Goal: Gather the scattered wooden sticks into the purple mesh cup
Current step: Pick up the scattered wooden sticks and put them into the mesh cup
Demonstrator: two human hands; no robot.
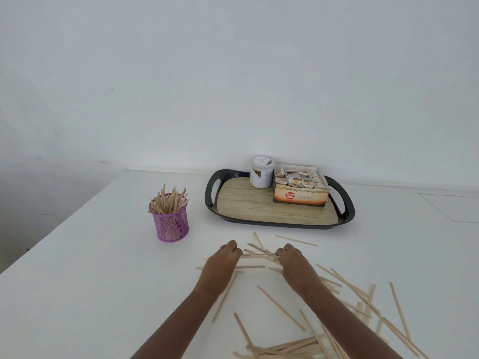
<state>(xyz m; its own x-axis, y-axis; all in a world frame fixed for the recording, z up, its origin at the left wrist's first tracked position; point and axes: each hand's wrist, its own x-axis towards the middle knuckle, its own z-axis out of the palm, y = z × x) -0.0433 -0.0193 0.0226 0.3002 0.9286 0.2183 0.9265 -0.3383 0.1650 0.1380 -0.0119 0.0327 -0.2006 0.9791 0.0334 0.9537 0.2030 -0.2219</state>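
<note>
Right at the near edge, loose wooden sticks [290, 345] lie criss-crossed in a heap, thickest toward the near right corner. They fan out across the white bench [103, 281], and plenty of them are not yet gathered. Over by the far edge sits the tray [246, 203] with its tea box [300, 196] and white tub [261, 172], well out of the action.

Now the hands. The left hand [223, 257] and right hand [291, 257] are both down on the bench, mid-way out from the near edge. Their fingers are curled in and clamped onto opposite ends of a small bundle [259, 252] of sticks. That bundle lies flat, its long axis running side to side, roughly parallel to the near edge.

And here's the target: the purple mesh cup [171, 226] stands upright toward the far left of the hands. It's clearly nearer the left hand, and it's well stocked, with sticks bristling above its rim. So it looks like the carry goes left and away. The bundle will have to swing from flat to end-down to slot in among those already standing. The left hand has the shorter trip.
</note>
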